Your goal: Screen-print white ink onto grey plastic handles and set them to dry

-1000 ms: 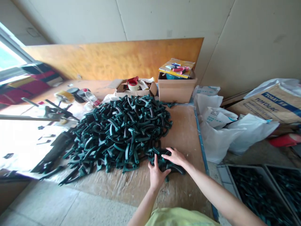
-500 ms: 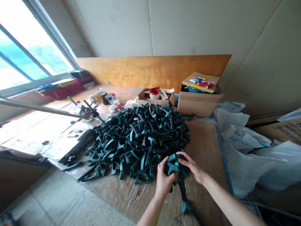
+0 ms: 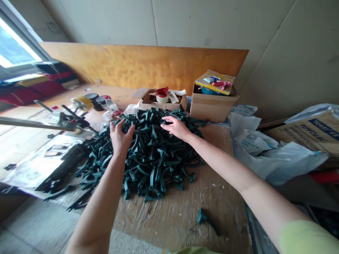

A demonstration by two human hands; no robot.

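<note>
A big heap of dark green curved plastic parts (image 3: 143, 169) covers the middle of the worktable. Over the heap's upper left side is my left hand (image 3: 121, 137), fingers spread, with nothing in it. My right hand (image 3: 175, 127) reaches across to the heap's upper right, its fingers apart and close to the parts; whether they touch is hard to see. One loose green part (image 3: 208, 220) lies by itself on the brown tabletop (image 3: 180, 215) near the front edge.
Behind the heap stand an open carton (image 3: 164, 105) with tape rolls and a taller cardboard box (image 3: 212, 107). A metal bar clamp (image 3: 66, 121) juts in at left, near a bottle (image 3: 112, 106). White plastic bags (image 3: 259, 141) and a printed sack (image 3: 317, 134) crowd the right side.
Both hands have let go of the green parts they held near the front right and moved forward and left over the heap. One part now lies alone at the front. The view has shifted right.
</note>
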